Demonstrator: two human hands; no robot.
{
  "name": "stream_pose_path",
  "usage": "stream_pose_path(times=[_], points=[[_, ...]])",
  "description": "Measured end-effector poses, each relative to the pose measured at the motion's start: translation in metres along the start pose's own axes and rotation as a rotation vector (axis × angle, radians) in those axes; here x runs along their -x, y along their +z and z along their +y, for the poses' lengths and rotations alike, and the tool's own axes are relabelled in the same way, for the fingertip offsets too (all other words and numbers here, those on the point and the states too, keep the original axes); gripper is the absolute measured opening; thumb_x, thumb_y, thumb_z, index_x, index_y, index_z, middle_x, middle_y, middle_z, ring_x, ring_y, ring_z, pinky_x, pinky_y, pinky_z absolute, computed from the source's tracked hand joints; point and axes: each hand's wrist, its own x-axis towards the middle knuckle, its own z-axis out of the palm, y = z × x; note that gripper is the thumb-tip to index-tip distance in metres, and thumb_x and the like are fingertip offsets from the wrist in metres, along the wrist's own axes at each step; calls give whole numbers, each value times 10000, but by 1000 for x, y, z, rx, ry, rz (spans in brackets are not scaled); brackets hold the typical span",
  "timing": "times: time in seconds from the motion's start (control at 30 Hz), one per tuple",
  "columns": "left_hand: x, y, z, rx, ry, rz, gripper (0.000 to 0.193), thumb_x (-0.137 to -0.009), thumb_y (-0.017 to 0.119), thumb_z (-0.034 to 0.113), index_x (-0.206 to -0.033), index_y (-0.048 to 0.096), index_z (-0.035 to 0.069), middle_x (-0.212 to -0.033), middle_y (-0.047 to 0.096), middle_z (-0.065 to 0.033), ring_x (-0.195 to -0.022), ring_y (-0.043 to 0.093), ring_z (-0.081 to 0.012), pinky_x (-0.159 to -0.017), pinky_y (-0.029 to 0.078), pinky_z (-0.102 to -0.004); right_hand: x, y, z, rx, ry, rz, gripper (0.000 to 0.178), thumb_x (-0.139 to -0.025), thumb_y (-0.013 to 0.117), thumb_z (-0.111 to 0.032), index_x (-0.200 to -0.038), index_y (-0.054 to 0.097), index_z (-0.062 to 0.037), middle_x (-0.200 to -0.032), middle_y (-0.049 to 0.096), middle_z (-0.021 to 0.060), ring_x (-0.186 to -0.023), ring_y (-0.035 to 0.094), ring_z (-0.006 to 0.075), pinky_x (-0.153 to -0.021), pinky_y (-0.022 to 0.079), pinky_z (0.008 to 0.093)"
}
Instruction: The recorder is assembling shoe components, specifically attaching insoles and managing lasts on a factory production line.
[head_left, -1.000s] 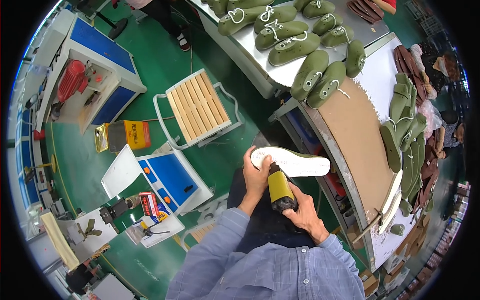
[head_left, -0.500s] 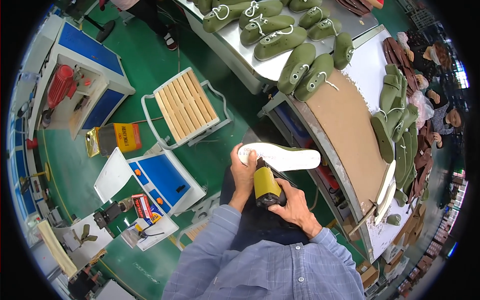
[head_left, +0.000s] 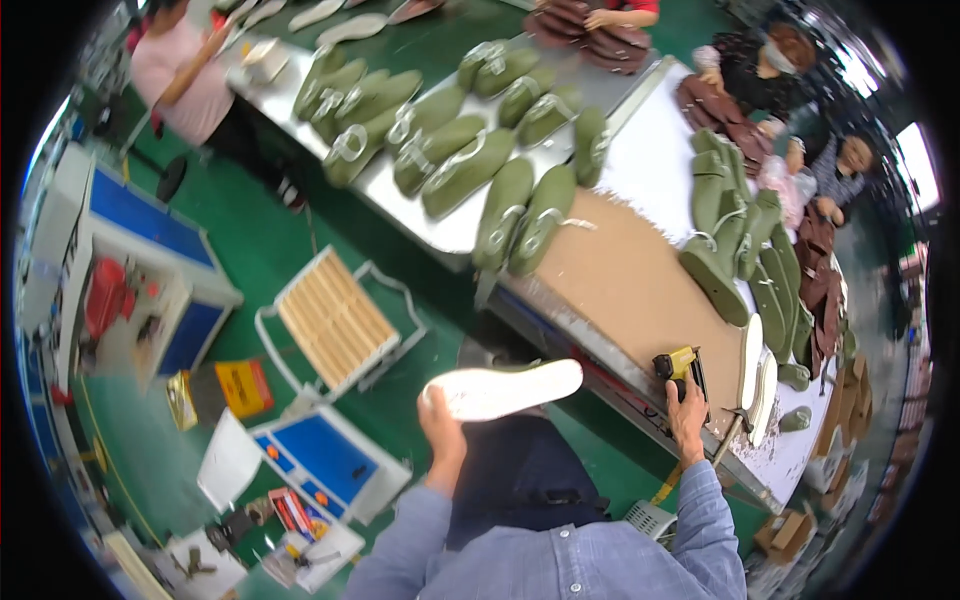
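My left hand (head_left: 443,440) grips the heel end of a shoe last with a white insole (head_left: 512,389) on its upward face. A thin strip of the last's green body shows along the far edge, and the last lies level above my lap. Out to the right, my right hand (head_left: 687,420) is closed around the handle of a yellow and black staple gun (head_left: 682,362) at the brown-topped bench (head_left: 610,275). Whether the staple gun rests on the bench top is unclear. Right of it lie white insoles (head_left: 751,350) and a hammer (head_left: 736,428).
Green shoe lasts (head_left: 466,172) with white laces crowd the metal table ahead; more lasts (head_left: 715,275) lie right. A slatted stool (head_left: 338,315) and blue-and-white cabinet (head_left: 318,455) stand left. One person (head_left: 185,85) stands far left; others work at the far right.
My right hand has carried the staple gun away from the insole, rightward to the bench. My left hand keeps the last, now lower and further left in view. The view has shifted.
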Motion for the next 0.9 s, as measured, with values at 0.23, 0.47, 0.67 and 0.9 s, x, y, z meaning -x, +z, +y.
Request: stream_pose_path(times=[0.23, 0.47, 0.67, 0.9], points=[[20, 49, 79, -59, 82, -290, 351, -1013, 431, 280, -1211, 492, -3, -1039, 595, -127, -984, 611, -201, -828, 509, -333, 34, -32, -118, -1793, 664, -1349, 767, -951, 354, -613, -1360, 452, 28, -1317, 547, 208, -1156, 575, 374, -873, 530, 498], [20, 175, 87, -311, 252, -834, 565, -1023, 417, 234, -1487, 187, 10, -1360, 434, -194, -1158, 530, -235, -967, 444, -335, 5, -82, -114, -2318, 452, -1203, 862, -786, 629, -458, -1465, 304, -38, -1339, 460, 310, -1116, 536, 530, -840, 528, 603], [50, 136, 47, -448, 50, -884, 645, -967, 531, 89, -1493, 167, 4, -1361, 464, -222, -1151, 579, -276, -976, 456, -353, -116, -48, -123, -1961, 335, -373, 581, -863, 592, -127, -1389, 384, 7, -1272, 556, 145, -1117, 591, 241, -955, 500, 399], [64, 96, 27, -669, 29, -745, 612, -966, 539, 102, -1477, 214, 16, -1295, 517, -222, -1054, 627, -264, -847, 532, -333, -287, 48, -160, -1169, -22, -125, 495, -866, 640, -166, -1304, 499, 14, -1153, 620, 208, -1069, 595, 320, -950, 465, 419]])
